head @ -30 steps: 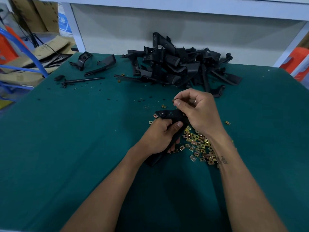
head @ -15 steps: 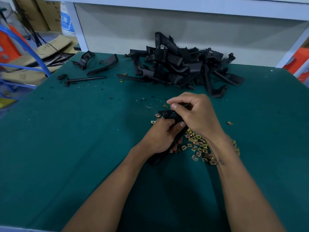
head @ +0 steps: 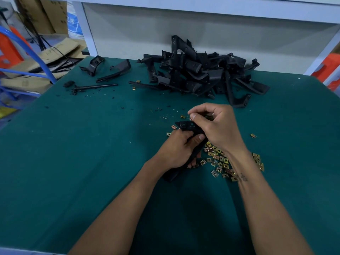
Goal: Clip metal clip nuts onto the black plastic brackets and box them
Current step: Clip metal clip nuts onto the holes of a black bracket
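Observation:
My left hand (head: 177, 149) grips a black plastic bracket (head: 185, 126) around its middle, the upper end sticking out past my fingers and the lower end (head: 170, 175) showing under my wrist. My right hand (head: 215, 126) hovers over the bracket's top end with thumb and forefinger pinched on a small metal clip nut (head: 191, 117), mostly hidden by my fingertips. A loose heap of gold-coloured clip nuts (head: 219, 160) lies on the green mat under my right wrist. A big pile of black brackets (head: 198, 70) sits at the back of the table.
The green table mat (head: 73, 144) stretches left and right of my hands. Two separate brackets (head: 112, 68) and a black rod (head: 95, 87) lie at the back left. Stray clip nuts (head: 253, 135) dot the mat. Cardboard (head: 42, 57) and a blue frame (head: 36, 57) stand beyond the left edge.
My right hand has come down from above the bracket to its top end, still pinching the clip nut. My left hand keeps its grip on the bracket.

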Tool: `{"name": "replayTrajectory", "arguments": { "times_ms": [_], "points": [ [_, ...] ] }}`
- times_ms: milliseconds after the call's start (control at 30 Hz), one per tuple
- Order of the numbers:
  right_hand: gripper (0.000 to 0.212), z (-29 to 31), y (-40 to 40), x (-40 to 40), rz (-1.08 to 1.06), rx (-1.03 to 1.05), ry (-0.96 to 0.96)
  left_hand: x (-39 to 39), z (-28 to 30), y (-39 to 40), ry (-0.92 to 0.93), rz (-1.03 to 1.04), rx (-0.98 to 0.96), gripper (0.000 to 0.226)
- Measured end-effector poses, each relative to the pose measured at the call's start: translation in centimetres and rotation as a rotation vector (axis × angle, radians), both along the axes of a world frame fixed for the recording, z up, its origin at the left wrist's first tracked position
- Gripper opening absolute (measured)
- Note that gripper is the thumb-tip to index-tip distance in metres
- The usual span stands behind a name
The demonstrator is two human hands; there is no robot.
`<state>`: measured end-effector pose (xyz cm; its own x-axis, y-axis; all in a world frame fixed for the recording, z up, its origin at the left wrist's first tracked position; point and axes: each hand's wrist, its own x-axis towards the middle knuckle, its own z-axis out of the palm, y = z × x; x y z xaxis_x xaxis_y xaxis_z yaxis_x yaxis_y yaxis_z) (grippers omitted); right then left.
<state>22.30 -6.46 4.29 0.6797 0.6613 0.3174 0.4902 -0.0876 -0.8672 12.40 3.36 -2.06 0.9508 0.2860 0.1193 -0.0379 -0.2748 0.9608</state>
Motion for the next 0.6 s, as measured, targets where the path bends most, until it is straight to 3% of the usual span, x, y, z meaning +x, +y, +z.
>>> {"name": "replayTrajectory", "arguments": {
  "times_ms": [600],
  "points": [
    [0.016, -0.3, -0.06, -0.41, 0.007, 0.097, 0.068, 0.05, -0.54, 0.27, -0.044, -0.058, -0.105, 0.027]
  ]
}}
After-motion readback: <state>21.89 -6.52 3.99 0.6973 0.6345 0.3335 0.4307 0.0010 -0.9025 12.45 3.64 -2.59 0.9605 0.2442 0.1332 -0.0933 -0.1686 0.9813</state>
